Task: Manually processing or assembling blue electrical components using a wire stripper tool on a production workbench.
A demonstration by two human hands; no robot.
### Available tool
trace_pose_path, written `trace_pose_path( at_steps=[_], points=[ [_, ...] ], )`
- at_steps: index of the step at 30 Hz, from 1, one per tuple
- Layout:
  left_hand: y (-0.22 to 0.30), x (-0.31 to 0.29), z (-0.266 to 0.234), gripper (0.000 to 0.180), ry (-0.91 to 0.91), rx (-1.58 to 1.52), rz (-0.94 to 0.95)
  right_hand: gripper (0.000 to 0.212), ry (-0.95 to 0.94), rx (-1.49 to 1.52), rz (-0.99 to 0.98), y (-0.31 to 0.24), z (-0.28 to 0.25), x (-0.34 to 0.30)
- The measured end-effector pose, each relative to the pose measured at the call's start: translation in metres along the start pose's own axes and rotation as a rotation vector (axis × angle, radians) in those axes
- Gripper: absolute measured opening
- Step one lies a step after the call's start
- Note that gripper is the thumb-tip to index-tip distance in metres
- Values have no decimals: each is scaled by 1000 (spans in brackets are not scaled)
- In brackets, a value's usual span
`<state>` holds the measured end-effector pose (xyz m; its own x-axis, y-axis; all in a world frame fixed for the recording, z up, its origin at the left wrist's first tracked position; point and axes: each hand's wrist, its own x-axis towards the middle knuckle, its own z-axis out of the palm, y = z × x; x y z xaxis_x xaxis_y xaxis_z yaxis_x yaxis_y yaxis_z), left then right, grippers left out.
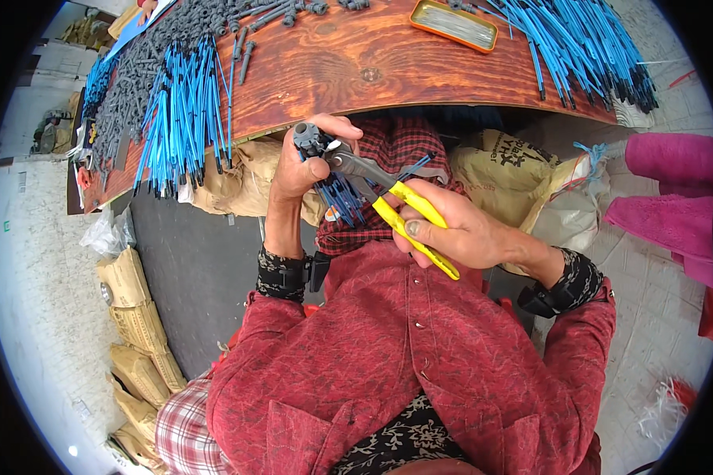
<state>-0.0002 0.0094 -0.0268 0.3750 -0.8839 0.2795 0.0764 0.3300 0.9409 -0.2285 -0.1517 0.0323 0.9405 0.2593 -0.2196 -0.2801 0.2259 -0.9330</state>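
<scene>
My left hand (303, 168) is closed around a dark grey ribbed plastic fitting (309, 140), held upright just off the table's near edge. In my right hand (463, 226) is a pair of pliers (414, 218) with yellow handles, my fingers wrapped round both grips. The metal jaws (345, 158) meet the side of the fitting; exactly what they bite on is hidden. Below the pliers, a bunch of thin dark blue rods (342, 202) lies on the red checked cloth (392, 146) over my lap.
A wooden table (317, 67) spans the far side. On it lie blue rods with black tips (184, 119), a heap of grey plastic fittings (139, 99), more blue rods (582, 47) and an orange-rimmed tin (454, 25) of thin clear pieces. Sacks (503, 178) stand beneath; pink cloth (669, 214) hangs right.
</scene>
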Motion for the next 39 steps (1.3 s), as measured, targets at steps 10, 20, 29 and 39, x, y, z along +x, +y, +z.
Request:
trace_pose_path(
  at_steps=[10, 20, 29, 39],
  points=[
    [-11, -8, 1, 93, 22, -37, 35, 38, -33, 371, 134, -30, 15, -16],
    [-18, -7, -6, 101, -65, -204, 47, 48, -163, 869, 139, -5, 29, -7],
    [-4, -1, 15, 101, 86, -194, 21, 40, 108, -71, 64, -35, -7, -13],
    [1, 4, 14, 79, 61, -5, 48, 40, 12, -279, 168, -73, -25, -14]
  ],
)
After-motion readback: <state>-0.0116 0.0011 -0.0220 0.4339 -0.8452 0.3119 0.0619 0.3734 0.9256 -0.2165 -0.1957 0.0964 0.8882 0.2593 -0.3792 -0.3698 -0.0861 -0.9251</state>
